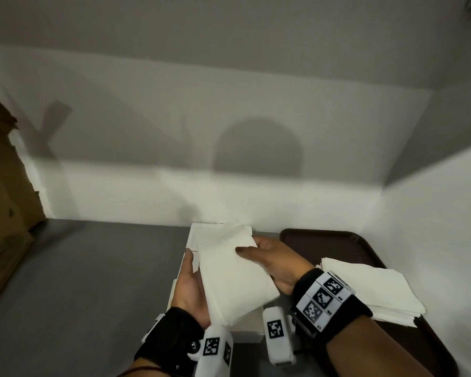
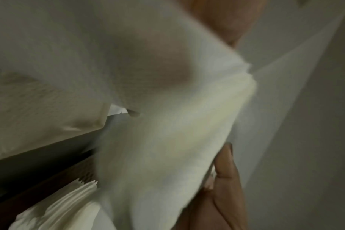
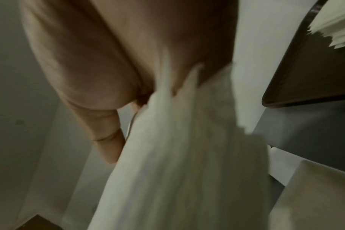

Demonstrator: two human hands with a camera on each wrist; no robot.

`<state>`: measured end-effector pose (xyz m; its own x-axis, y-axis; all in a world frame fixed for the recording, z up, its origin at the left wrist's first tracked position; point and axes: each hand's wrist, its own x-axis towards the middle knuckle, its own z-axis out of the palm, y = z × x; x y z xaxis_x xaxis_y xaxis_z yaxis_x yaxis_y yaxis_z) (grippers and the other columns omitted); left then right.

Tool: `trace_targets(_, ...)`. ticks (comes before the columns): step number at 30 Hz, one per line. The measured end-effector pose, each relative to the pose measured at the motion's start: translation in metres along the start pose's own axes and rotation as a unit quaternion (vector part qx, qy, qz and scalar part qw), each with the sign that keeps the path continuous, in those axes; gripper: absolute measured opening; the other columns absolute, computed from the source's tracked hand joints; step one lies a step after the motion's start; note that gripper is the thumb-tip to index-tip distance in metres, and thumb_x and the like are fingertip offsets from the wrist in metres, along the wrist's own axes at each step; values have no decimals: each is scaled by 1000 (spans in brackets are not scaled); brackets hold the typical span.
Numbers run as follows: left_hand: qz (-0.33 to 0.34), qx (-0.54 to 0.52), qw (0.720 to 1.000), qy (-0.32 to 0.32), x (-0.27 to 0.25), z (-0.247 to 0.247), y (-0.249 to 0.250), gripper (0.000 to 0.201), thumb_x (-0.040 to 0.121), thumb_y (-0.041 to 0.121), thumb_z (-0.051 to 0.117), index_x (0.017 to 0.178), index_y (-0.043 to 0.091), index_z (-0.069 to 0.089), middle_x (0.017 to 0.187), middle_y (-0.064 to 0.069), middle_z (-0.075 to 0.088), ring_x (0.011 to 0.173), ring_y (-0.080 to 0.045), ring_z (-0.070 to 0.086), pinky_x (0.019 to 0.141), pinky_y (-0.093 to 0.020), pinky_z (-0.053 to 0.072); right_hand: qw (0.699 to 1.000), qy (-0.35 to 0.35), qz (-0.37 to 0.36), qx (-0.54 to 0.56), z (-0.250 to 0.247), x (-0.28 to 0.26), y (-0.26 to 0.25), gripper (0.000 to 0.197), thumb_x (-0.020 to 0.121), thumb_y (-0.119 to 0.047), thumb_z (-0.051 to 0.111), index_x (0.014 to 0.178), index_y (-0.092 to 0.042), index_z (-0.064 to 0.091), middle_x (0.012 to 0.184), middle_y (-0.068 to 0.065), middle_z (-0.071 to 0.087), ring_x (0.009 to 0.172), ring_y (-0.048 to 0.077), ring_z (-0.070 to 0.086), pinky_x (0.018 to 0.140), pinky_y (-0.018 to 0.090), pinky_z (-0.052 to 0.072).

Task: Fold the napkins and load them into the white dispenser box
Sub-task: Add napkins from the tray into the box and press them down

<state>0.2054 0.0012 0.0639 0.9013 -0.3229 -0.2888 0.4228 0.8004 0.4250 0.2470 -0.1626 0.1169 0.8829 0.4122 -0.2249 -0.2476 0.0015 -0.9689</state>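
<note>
Both hands clamp a folded napkin bundle just above the box: left hand under its near edge, right hand thumb on top. Risk: loose layers fan out or snag the box rim if the grip slackens. Stack waits on the tray.

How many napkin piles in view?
2. One bundle held between the left hand and right hand over the box; one stack on the tray. Any inside the box are hidden.
</note>
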Motion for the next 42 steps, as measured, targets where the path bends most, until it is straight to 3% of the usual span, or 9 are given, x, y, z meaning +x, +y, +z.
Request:
trace_targets(10,93,120,988,-10,-4,9,4,44,96,33,46,129,5,56,122,-23,63,108,-38,63,85,-46,55,988,38,-15,-151,7,8,25,36,81,-36,68,110,-14,65,108,5,73,101,25,69,97,50,51)
trace_targets(14,134,140,981,-2,-3,9,5,38,96,19,48,131,5,52,124,-24,61,112,-41,60,91,-52,52,981,80,-20,-175,9,8,32,60,68,-56,72,115,-23,54,112,-1,68,99,17,68,93,46,54)
trace_targets(21,171,132,976,29,-4,1,17,42,94,23,52,132,7,50,125,-22,61,112,-38,61,85,-49,54,991,-32,30,-127,-4,-3,44,24,83,-18,74,106,-15,68,110,2,73,104,16,67,99,34,50)
trace_targets(24,193,165,966,53,-8,-6,27,38,94,23,55,129,9,54,123,-18,64,112,-35,62,93,-49,51,987,-30,47,-150,-13,0,49,41,73,-23,77,109,-8,66,111,13,71,98,24,68,88,40,54)
trace_targets(27,240,262,922,152,-8,-20,41,18,89,17,62,106,13,62,103,-14,68,88,-28,65,77,-38,53,977,7,51,-205,-27,2,51,37,76,-18,77,107,-3,65,100,12,71,85,22,68,68,32,55)
trace_targets(29,252,335,887,192,-8,-34,46,12,86,11,66,96,15,62,94,-12,68,79,-25,62,70,-35,49,983,65,36,-169,-38,5,56,33,76,-13,78,104,-1,66,101,14,73,89,29,70,77,39,57)
trace_targets(35,247,493,800,236,-13,-61,43,25,84,3,67,102,16,55,88,-8,69,79,-27,66,70,-36,54,983,177,34,-28,-40,7,70,24,80,7,69,97,-8,61,96,17,69,79,28,67,69,36,51)
trace_targets(38,223,592,724,273,-15,-70,39,31,81,4,68,104,18,52,83,-4,66,75,-20,62,63,-24,46,971,203,23,-126,-39,10,81,26,77,4,73,93,-11,60,93,18,68,82,30,66,79,41,53)
trace_targets(42,204,655,662,302,-18,-76,31,31,76,-1,69,95,14,48,72,3,56,72,-22,57,62,-25,40,940,216,24,-265,-33,8,90,26,76,-11,77,95,-15,60,75,3,63,72,18,62,65,26,48)
